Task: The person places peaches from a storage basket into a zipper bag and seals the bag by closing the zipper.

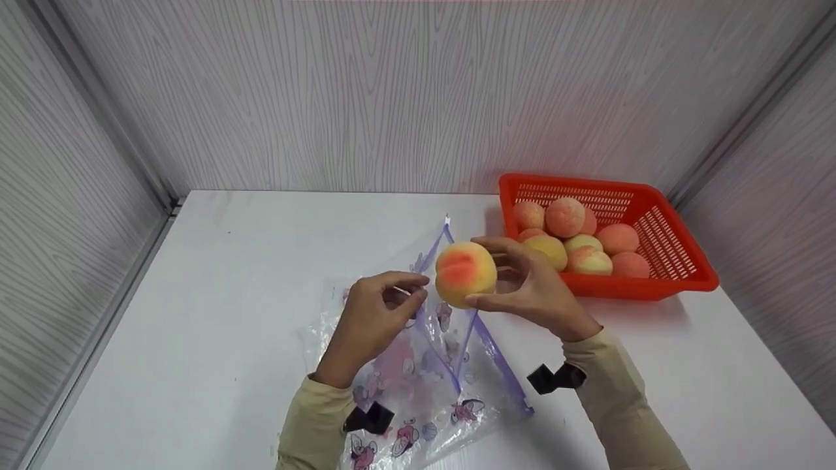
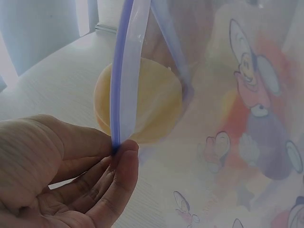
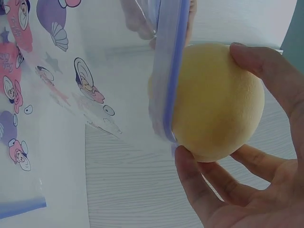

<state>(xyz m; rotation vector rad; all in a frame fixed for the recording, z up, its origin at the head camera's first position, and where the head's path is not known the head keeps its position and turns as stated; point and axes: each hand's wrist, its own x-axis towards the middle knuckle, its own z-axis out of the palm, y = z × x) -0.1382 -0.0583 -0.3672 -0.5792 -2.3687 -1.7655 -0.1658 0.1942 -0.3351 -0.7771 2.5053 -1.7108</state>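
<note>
My right hand [image 1: 532, 290] holds a yellow peach with a red blush [image 1: 466, 274], thumb on one side and fingers on the other. The peach is at the mouth of a clear plastic zip bag [image 1: 408, 372] printed with pink and purple cartoon figures. Between thumb and fingertips, my left hand [image 1: 375, 323] pinches the purple zip edge [image 2: 121, 76] of this bag. The mouth is spread apart. In the right wrist view, the zip strip [image 3: 175, 80] overlaps the near side of the peach, and the left fingers are partly hidden behind the plastic.
A red slotted basket [image 1: 637, 287] stands at the back right, holding several peaches [image 1: 565, 217]. Another purple strip [image 1: 503, 365] lies on the white table [image 1: 215, 294] right of the bag mouth. Wood-grain panels [image 1: 339, 98] enclose the back and sides.
</note>
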